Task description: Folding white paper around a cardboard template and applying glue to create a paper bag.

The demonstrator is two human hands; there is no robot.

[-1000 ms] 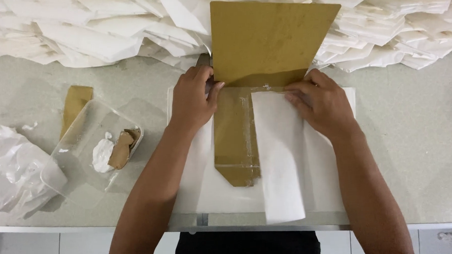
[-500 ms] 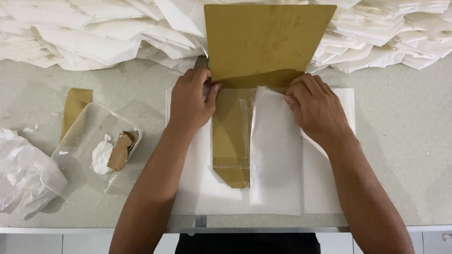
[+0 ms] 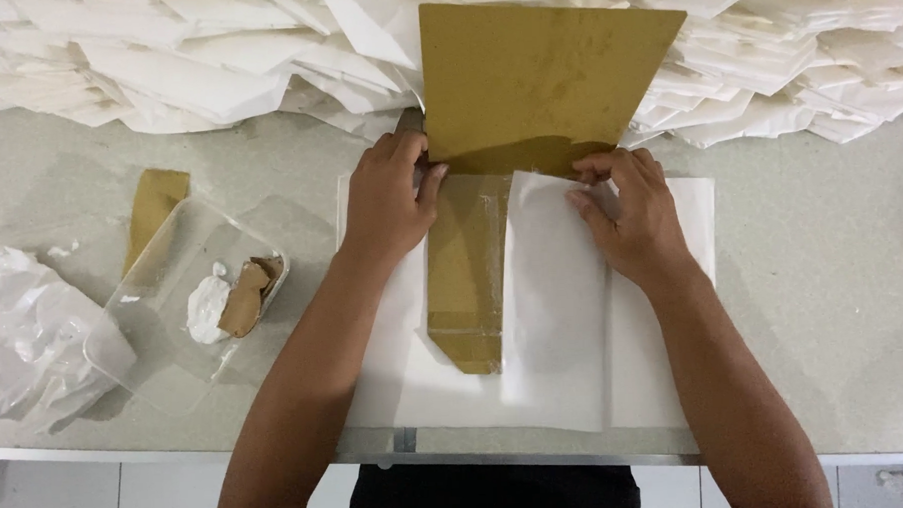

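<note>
White paper [image 3: 554, 311] folded over cardboard template [image 3: 526, 91] under both hands [image 3: 394, 196].

White paper sheet [image 3: 559, 310] folded over brown cardboard template [image 3: 526, 91] (probably glue-smeared), flat on table

The table [image 3: 833, 301] has a pale grey, lightly speckled top that fills most of the frame. Along its lower edge runs a thin metal strip [image 3: 408, 441]. Under it, at the lower left, white panels [image 3: 130, 501] show. The light is soft and even.
</note>
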